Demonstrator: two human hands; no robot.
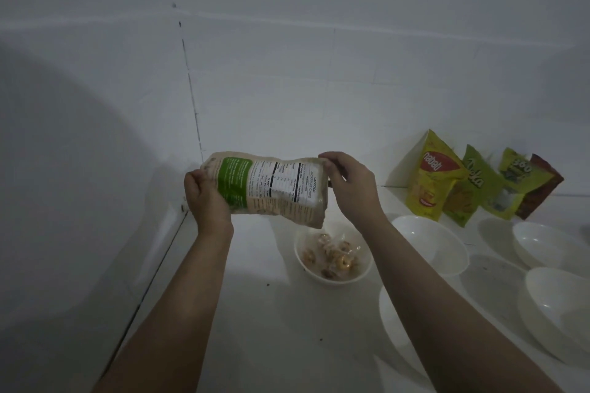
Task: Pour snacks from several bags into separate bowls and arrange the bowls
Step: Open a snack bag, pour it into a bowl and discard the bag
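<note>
A beige and green jackfruit chips bag [271, 188] is held sideways in the air above the white counter [255, 313]. My left hand [206, 196] grips its left end and my right hand [351, 185] pinches its right end. Below the bag's right end stands a small white bowl [303, 260] with several ring-shaped snacks in it. Empty white bowls stand to the right: one [431, 246] close by, one [549, 244] at the back right, and one [562, 306] at the front right. Another bowl [391, 313] is partly hidden behind my right forearm.
Several snack bags lean against the tiled wall at the back right: a yellow one [431, 175], a green one [472, 188], a yellow-green one [514, 182] and a brown one [542, 188]. The wall corner lies to the left of the counter.
</note>
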